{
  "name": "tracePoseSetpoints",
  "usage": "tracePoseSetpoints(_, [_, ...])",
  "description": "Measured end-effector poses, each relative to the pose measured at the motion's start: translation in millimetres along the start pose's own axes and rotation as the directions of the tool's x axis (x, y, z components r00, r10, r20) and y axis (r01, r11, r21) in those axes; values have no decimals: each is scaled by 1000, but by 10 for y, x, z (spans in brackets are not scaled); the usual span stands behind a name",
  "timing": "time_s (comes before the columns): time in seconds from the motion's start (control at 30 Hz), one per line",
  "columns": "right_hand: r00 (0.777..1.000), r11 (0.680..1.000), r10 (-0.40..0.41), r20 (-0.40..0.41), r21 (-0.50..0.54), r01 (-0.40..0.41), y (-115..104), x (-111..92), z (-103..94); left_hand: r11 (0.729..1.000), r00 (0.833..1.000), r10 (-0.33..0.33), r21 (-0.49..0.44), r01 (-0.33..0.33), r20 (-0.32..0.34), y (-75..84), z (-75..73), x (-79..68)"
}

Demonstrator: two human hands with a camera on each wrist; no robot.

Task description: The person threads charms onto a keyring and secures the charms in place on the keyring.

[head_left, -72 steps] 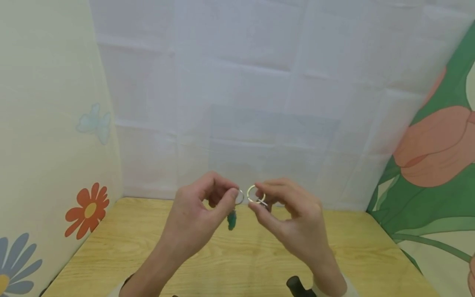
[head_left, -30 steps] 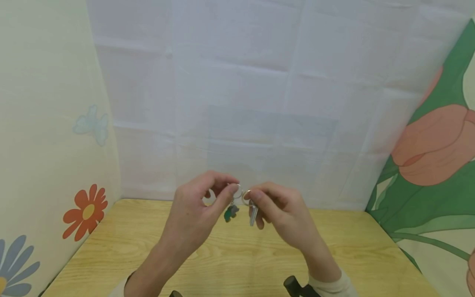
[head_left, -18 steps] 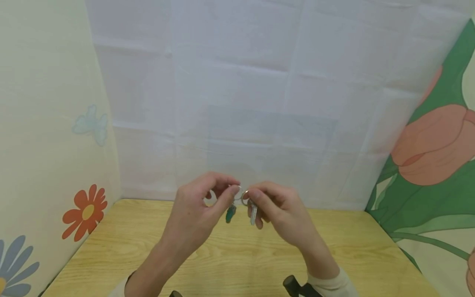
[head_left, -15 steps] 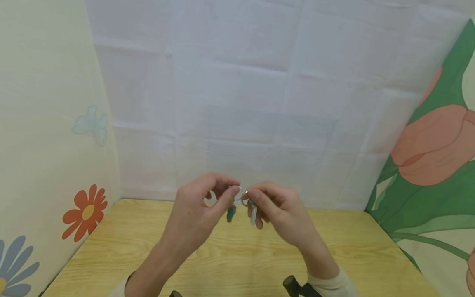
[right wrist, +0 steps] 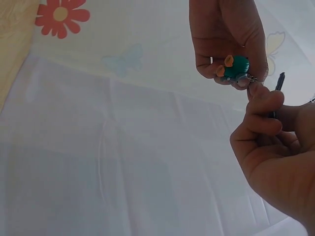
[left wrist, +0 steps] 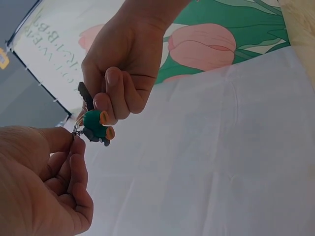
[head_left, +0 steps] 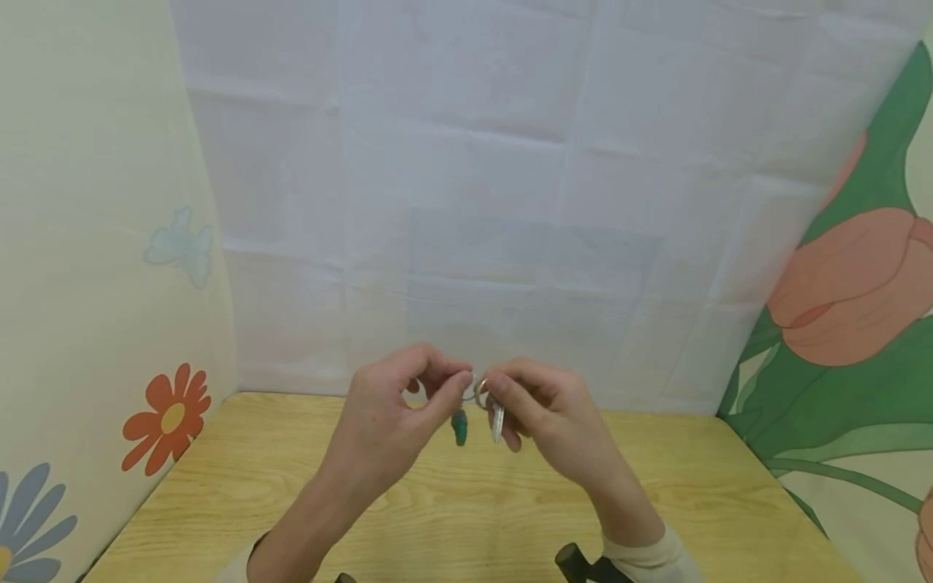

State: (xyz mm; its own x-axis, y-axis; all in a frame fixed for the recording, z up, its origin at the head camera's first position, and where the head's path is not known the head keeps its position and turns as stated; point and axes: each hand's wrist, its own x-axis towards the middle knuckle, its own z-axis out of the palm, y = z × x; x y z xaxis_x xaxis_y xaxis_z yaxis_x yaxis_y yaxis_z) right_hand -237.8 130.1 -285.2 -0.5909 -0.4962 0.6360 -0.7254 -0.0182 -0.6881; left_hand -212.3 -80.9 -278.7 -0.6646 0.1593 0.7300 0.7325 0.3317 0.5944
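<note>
Between finger and thumb, my left hand (head_left: 397,417) pinches the thin ring of a keychain. A green charm (head_left: 459,427) with orange feet and grey parts hangs from it by a short chain, clearest in the left wrist view. My right hand (head_left: 550,417) pinches a key ring (head_left: 478,394), and a silver key (head_left: 498,423) hangs below those fingertips. The two rings meet in the small gap between the hands; whether they are linked cannot be told. In the right wrist view the key (right wrist: 280,81) looks dark, its head hidden by fingers.
Both hands are above a wooden table (head_left: 437,510). A white cloth (head_left: 466,202) hangs behind it, with flower-printed panels at left (head_left: 95,202) and right (head_left: 853,389). A black rod-like piece (head_left: 576,559) juts in near the right sleeve.
Since the first frame, my right hand has turned and come closer to the left, and the key now hangs down. The rings, apart before, meet. Lately my left hand and charm dipped slightly.
</note>
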Motion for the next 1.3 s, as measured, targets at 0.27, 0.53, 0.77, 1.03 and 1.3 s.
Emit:
tracePoseSetpoints(0.27, [999,996,31,-13,-82,-32,-3,-6,10,1000,1000,-15,2,15,-10,-25,14,-6])
tracePoseSetpoints(0.53, [997,992,70,-17,-102,-71,-29,-21,5,1000,1000,-10,9,10,-16,-35,43,-3])
tracePoseSetpoints(0.77, [995,990,96,-38,-97,-99,-47,-15,29,999,999,-33,18,33,-24,-27,52,-7])
tracePoseSetpoints(1.03, [985,978,133,-114,-144,-148,-55,-7,89,994,994,-95,42,97,-45,-33,70,-10])
tracePoseSetpoints(1.3, [982,976,137,-132,-151,-156,-12,-4,102,996,995,-83,27,85,-57,-63,96,-3])
